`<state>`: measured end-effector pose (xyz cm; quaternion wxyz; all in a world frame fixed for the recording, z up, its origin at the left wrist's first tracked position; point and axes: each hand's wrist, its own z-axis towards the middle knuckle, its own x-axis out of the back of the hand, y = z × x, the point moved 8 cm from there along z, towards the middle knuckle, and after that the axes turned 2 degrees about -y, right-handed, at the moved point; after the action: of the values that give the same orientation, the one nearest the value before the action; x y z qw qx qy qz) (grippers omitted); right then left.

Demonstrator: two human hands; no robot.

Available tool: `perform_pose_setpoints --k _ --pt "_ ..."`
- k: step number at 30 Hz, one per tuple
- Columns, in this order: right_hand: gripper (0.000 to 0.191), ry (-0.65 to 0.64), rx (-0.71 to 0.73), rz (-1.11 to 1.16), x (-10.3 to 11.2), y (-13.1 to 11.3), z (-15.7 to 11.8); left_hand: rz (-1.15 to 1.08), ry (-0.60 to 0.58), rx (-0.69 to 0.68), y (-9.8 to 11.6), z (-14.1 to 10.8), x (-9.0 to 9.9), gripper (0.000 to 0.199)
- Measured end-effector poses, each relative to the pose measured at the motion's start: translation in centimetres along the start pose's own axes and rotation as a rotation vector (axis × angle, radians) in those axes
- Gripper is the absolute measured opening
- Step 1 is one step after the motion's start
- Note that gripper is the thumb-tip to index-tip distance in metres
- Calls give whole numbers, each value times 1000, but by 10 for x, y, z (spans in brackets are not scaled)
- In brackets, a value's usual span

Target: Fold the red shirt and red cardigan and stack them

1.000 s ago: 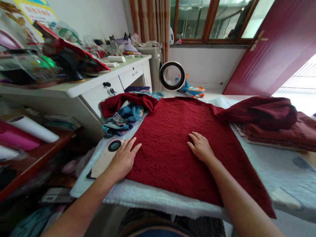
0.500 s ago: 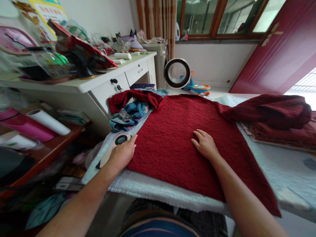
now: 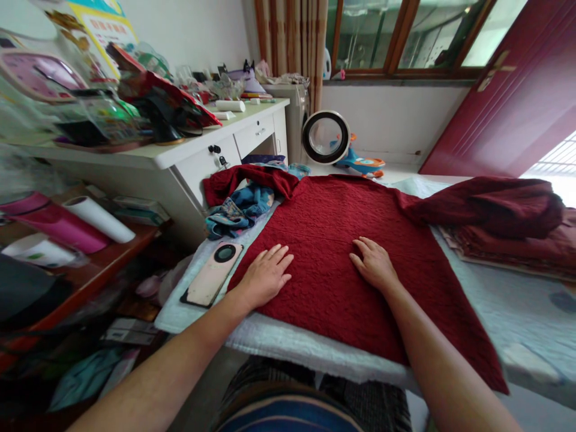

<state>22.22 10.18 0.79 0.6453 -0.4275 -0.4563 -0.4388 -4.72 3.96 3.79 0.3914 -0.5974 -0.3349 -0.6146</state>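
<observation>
A dark red textured long-sleeved top lies spread over a pale blue cloth covering. My left hand rests on its left part, palm down with fingers stretched out. On the middle of the top lies my right hand, also palm down, fingers extended. Neither hand grips anything. Left of my left hand is a smartphone with a round camera ring, back up. One sleeve reaches right, over a folded stack of reddish cloth. The other sleeve bunches at the upper left beside a blue patterned garment.
A white desk cluttered with items stands at the left, above a low reddish shelf holding a pink bottle. Behind are a washing machine with its round door swung open, a blue-orange toy and a red door.
My left hand has moved right from the top's left edge onto the fabric, its fingers now spread, uncovering the smartphone. My right hand has stayed in place on the top.
</observation>
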Motion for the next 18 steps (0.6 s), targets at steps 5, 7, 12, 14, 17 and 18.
perform_pose_setpoints --k 5,7,12,14,17,18 --pt "52 -16 4 1 0 -1 1 25 -154 220 -12 5 2 34" --pt "54 -23 -3 2 1 -2 1 42 -186 237 -6 18 12 26" --pt "55 -31 -30 11 1 -2 1 -64 -14 -61 60 90 35 28" --pt "56 -33 -30 19 2 -3 1 -106 -6 -122 84 124 30 31" --pt "57 -42 -35 34 4 -3 0 -189 13 -172 107 169 16 34" --pt "57 -46 -38 38 4 -3 0 -216 23 -162 108 181 9 36"
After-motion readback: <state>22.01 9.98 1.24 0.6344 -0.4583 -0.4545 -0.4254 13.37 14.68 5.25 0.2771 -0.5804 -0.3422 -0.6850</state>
